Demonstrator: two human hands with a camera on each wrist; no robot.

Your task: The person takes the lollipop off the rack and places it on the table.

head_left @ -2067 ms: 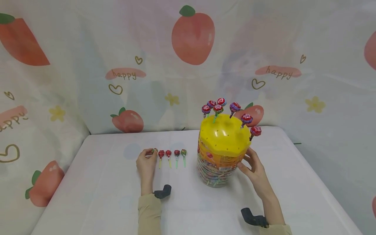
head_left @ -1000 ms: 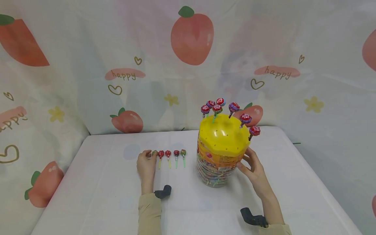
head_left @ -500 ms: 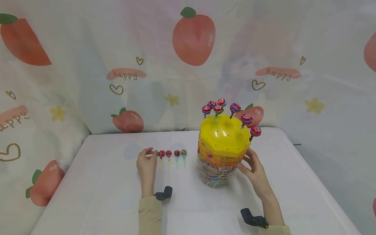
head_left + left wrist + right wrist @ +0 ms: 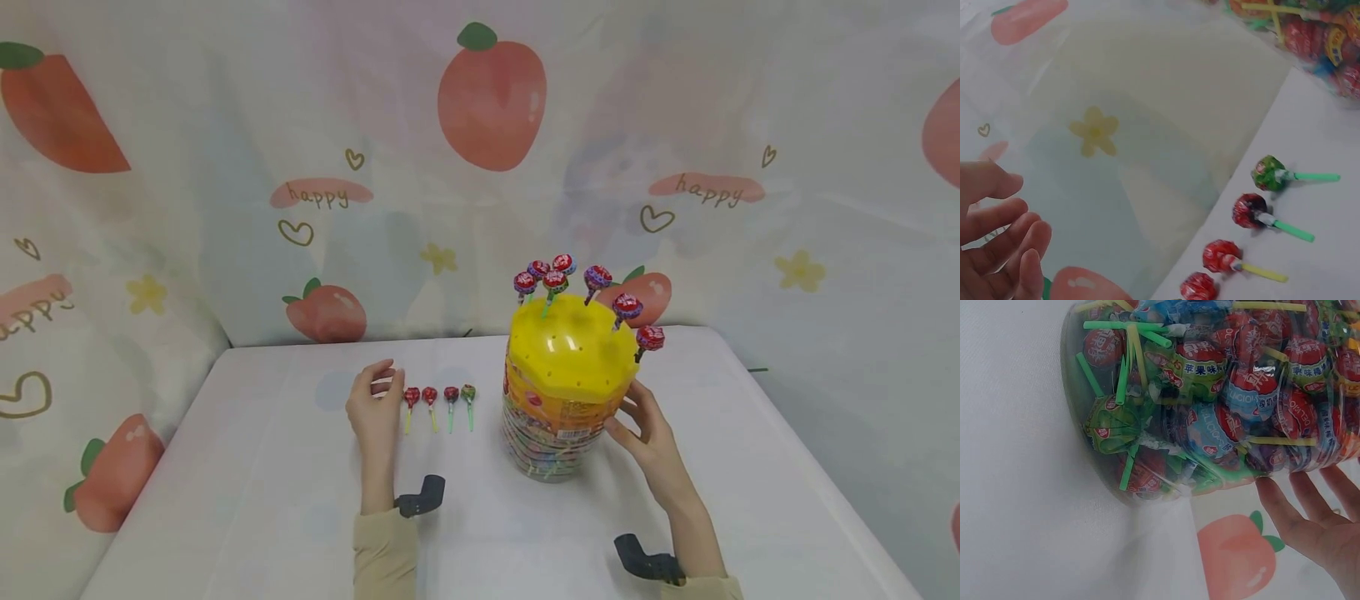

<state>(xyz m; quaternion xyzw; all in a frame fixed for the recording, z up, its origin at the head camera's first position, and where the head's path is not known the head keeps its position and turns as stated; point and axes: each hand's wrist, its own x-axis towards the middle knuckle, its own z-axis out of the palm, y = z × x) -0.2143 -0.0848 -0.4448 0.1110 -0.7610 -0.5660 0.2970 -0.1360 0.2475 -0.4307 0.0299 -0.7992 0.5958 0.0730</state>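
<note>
My left hand (image 4: pixel 377 408) is raised at the left end of a row of wrapped lollipops. In the left wrist view, its fingers (image 4: pixel 999 253) are loosely bent and hold nothing. A red lollipop (image 4: pixel 412 397) lies right beside it, then another red one (image 4: pixel 430 397), a dark red one (image 4: pixel 451 396) and a green one (image 4: pixel 468 394). My right hand (image 4: pixel 652 442) rests against the right side of a clear lollipop jar (image 4: pixel 555 437). Seen from the right wrist, extended fingers (image 4: pixel 1279 503) touch the jar wall; the thumb is hidden there.
The jar's yellow lid (image 4: pixel 566 358) has small holes, and several lollipops, such as a purple-wrapped one (image 4: pixel 597 277), stand upright around its back and right edge. A white-covered table (image 4: pixel 270 492) reaches to a fruit-print cloth (image 4: pixel 420 108) behind.
My left hand has lifted slightly away from the table, its fingertips farther back. The green lollipop earlier at its fingertips no longer shows. My right hand and the jar stay put.
</note>
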